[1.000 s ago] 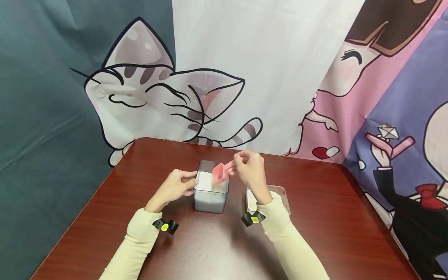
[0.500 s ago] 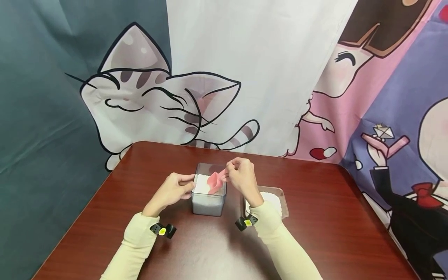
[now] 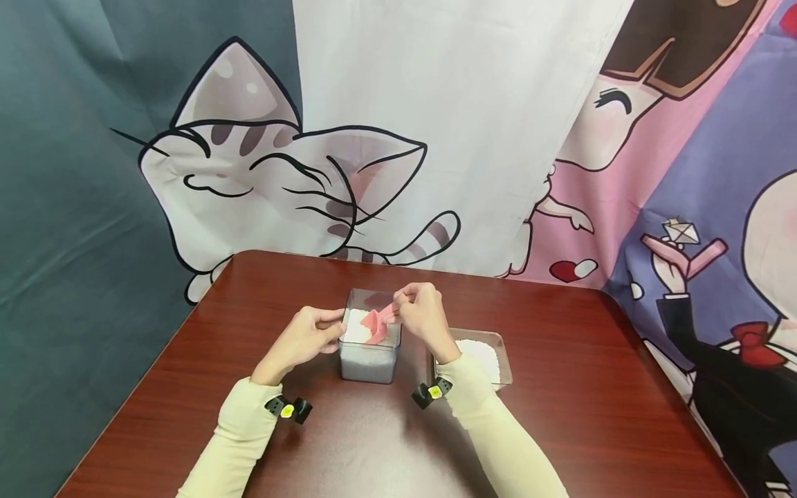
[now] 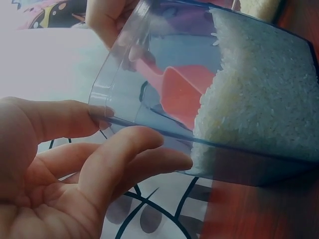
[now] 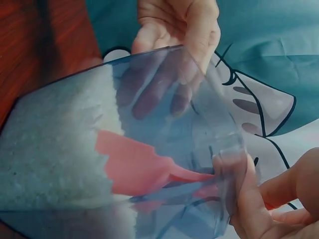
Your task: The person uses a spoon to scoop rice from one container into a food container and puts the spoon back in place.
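A clear, blue-tinted square container (image 3: pixel 369 369) of white rice (image 4: pixel 264 84) stands on the table. My left hand (image 3: pixel 305 337) is at its left side, fingertips touching the wall and rim, fingers fairly straight. My right hand (image 3: pixel 423 315) pinches the handle of a pink scoop (image 3: pixel 376 328) above the container's right rim. Down inside, the scoop's bowl tilts with its edge in the rice surface, as the left wrist view shows. Through the wall in the right wrist view, the scoop (image 5: pixel 134 164) appears partly sunk in the grains.
A shallow clear tray (image 3: pixel 503 360) holding more white grains (image 3: pixel 479 356) sits right of the container, partly behind my right wrist. The brown table (image 3: pixel 560 408) ends at a cloth backdrop (image 3: pixel 486 104) with cartoon figures.
My right hand has moved left and slightly down, lowering the scoop from above the container into the rice. My left hand stays at the container's side.
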Available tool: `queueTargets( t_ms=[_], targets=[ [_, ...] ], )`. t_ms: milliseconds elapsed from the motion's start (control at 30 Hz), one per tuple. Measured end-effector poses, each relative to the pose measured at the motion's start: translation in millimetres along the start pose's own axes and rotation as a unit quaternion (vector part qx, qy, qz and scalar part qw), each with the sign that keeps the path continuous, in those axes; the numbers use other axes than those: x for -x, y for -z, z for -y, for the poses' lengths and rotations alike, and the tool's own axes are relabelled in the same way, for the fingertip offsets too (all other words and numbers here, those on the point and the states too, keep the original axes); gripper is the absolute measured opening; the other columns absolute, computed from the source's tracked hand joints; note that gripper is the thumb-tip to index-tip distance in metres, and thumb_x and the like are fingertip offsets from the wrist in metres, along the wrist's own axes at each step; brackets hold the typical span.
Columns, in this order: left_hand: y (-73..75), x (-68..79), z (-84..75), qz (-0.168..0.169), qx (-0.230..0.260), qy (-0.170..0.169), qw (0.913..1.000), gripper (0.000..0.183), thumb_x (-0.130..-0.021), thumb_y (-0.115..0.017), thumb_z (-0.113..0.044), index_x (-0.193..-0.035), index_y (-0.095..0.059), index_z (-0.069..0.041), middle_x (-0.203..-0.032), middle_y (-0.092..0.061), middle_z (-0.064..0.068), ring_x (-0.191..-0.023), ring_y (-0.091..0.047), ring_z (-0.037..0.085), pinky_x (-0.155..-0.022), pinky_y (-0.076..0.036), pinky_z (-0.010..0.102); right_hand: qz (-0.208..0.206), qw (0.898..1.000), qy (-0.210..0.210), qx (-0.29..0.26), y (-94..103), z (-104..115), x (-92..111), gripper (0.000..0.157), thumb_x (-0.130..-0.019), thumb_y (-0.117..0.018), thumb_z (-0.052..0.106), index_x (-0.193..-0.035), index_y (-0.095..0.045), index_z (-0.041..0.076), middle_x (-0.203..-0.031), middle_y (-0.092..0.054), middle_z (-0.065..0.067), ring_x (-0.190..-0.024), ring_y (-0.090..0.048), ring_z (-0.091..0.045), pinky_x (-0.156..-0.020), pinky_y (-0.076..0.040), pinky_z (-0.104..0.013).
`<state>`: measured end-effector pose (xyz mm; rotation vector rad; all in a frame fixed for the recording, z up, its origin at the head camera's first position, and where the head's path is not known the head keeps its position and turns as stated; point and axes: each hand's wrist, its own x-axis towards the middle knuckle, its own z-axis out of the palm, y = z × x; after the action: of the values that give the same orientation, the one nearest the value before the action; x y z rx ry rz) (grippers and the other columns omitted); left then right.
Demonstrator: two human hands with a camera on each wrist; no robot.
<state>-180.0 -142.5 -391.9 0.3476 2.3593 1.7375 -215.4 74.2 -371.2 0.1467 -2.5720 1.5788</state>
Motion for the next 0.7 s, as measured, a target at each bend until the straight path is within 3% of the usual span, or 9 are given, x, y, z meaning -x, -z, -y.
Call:
queueTargets(
  t_ms=[167, 333, 433, 567, 700],
  targets=[
    [-0.4, -1.3, 0.1, 0.003, -0.002, -0.001, 1.0000, 0.044, -0.087, -0.059, -0.006, -0.127, -0.048, 0.009, -0.109, -0.060, 0.028, -0.078, -0.065, 0.020, -0.068, -0.056, 0.033, -0.001, 0.999, 0.013, 0.052, -1.0, 2.8, 0.6, 0.016, -0.085, -0.056, 0.008, -0.075, -0.066, 0.003, -0.058, -0.065, 0.000, -0.051, -0.062, -0.006, -0.056, -0.051, -0.020],
    [0.4, -1.7, -0.8, 0.001, -0.001, -0.001, 1.0000, 0.044, -0.087, -0.059, -0.006, -0.128, -0.048, 0.008, -0.110, -0.060, 0.027, -0.079, -0.065, 0.019, -0.068, -0.056, 0.033, -0.003, 0.998, 0.020, 0.056, -2.3, 4.6, 0.4, 0.016, -0.085, -0.056, 0.009, -0.073, -0.066, 0.004, -0.058, -0.065, 0.001, -0.053, -0.062, -0.006, -0.055, -0.051, -0.022],
    [0.5, -1.3, -1.1, 0.002, 0.002, 0.002, 1.0000, 0.045, -0.088, -0.059, -0.007, -0.128, -0.048, 0.008, -0.110, -0.060, 0.027, -0.080, -0.065, 0.021, -0.068, -0.056, 0.033, -0.016, 0.999, 0.003, 0.042, -1.9, 5.0, 0.7, 0.015, -0.083, -0.058, 0.007, -0.071, -0.067, 0.004, -0.057, -0.064, 0.000, -0.054, -0.062, -0.008, -0.056, -0.051, -0.022],
    [0.2, -0.9, -0.6, 0.003, 0.011, 0.002, 0.9999, 0.045, -0.088, -0.059, -0.006, -0.128, -0.047, 0.009, -0.110, -0.060, 0.028, -0.082, -0.065, 0.023, -0.068, -0.056, 0.034, -0.020, 0.998, -0.040, -0.034, -0.6, 3.8, 0.9, 0.014, -0.082, -0.058, 0.003, -0.073, -0.067, -0.001, -0.057, -0.060, -0.003, -0.052, -0.062, -0.011, -0.055, -0.054, -0.024],
    [0.1, -0.5, -0.7, 0.006, 0.015, 0.001, 0.9999, 0.045, -0.088, -0.058, -0.006, -0.128, -0.046, 0.010, -0.110, -0.060, 0.028, -0.084, -0.065, 0.024, -0.069, -0.056, 0.034, -0.003, 0.984, -0.084, -0.157, 0.6, -0.1, -0.3, 0.014, -0.083, -0.054, -0.003, -0.080, -0.064, -0.013, -0.060, -0.057, -0.006, -0.051, -0.063, -0.014, -0.054, -0.056, -0.028]
  ],
)
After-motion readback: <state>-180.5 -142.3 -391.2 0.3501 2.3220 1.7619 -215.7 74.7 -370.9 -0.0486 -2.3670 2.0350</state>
